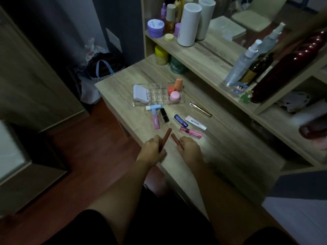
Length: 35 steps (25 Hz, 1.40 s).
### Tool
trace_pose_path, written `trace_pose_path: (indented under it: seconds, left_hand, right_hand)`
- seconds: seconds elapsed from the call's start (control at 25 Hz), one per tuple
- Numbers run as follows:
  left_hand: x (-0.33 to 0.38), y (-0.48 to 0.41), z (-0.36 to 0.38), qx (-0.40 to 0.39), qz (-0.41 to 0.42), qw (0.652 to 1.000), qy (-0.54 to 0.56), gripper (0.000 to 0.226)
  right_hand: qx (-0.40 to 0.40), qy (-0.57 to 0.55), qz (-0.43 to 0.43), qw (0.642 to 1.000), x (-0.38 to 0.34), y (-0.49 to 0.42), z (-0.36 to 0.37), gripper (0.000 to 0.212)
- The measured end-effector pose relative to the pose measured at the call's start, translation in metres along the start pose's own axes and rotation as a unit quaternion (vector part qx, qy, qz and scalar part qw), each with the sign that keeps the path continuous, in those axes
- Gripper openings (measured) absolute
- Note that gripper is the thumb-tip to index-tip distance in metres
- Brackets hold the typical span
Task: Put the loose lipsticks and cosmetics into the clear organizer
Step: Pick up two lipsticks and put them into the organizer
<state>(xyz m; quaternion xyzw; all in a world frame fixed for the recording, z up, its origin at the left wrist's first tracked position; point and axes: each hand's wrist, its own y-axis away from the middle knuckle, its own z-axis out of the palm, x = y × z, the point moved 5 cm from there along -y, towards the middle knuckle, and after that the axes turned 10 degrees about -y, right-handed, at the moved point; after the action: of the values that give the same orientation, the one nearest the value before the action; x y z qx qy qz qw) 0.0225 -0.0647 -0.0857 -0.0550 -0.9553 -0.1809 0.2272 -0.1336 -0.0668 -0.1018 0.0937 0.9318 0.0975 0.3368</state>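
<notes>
The clear organizer (157, 96) stands on the wooden vanity top and holds a white compact (140, 94), an orange sponge (178, 84), an orange lid and a pink jar (174, 96). Loose items lie in front of it: a light blue stick (153, 107), a pink gloss tube (155, 121), a black lipstick (164, 114), a blue Nivea balm (180, 120), a white tube (195, 122), a pink gloss (190, 132) and a gold wand (200, 109). My left hand (153, 151) grips a brown-red lipstick (166, 136). My right hand (189, 147) closes on a second brown-red lipstick (176, 140).
A raised shelf (203, 52) behind the organizer carries white cylinders, purple jars, spray bottles and dark bottles. Yellow and green jars sit under it. The vanity's front edge runs just below my hands, with red-brown floor and a bag to the left.
</notes>
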Motion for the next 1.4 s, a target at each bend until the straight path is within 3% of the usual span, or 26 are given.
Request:
trace_pose_path:
  seconds: [0.16,0.48,0.6,0.72,0.84,1.16,1.4]
  left_hand:
    - [0.014,-0.010,0.000,0.061,-0.037,0.997,0.006,0.028]
    - [0.019,-0.015,0.015,0.067,-0.100,0.993,0.003,0.028]
    - [0.017,-0.008,0.010,0.099,-0.119,0.987,0.055,0.026]
    - [0.016,-0.013,-0.016,0.140,-0.139,0.969,0.146,0.024]
    - [0.016,-0.033,-0.061,0.176,-0.135,0.963,0.155,0.027]
    - [0.001,-0.118,-0.181,0.247,-0.055,0.956,0.147,0.033]
    - [-0.012,-0.168,-0.190,0.233,0.002,0.967,0.101,0.021]
  right_hand:
    - [0.011,-0.064,0.040,0.997,0.014,-0.002,-0.003,0.024]
    - [0.010,-0.098,0.051,0.994,0.021,-0.001,-0.004,0.032]
    - [-0.012,-0.180,0.062,0.982,0.023,-0.002,-0.006,0.029]
    - [-0.034,-0.304,0.014,0.952,0.007,-0.015,-0.018,0.026]
    - [-0.001,-0.345,-0.026,0.938,-0.028,-0.043,-0.039,0.024]
    - [0.057,-0.316,-0.095,0.942,-0.128,-0.156,-0.077,0.030]
    - [0.047,-0.248,-0.081,0.964,-0.139,-0.192,-0.056,0.029]
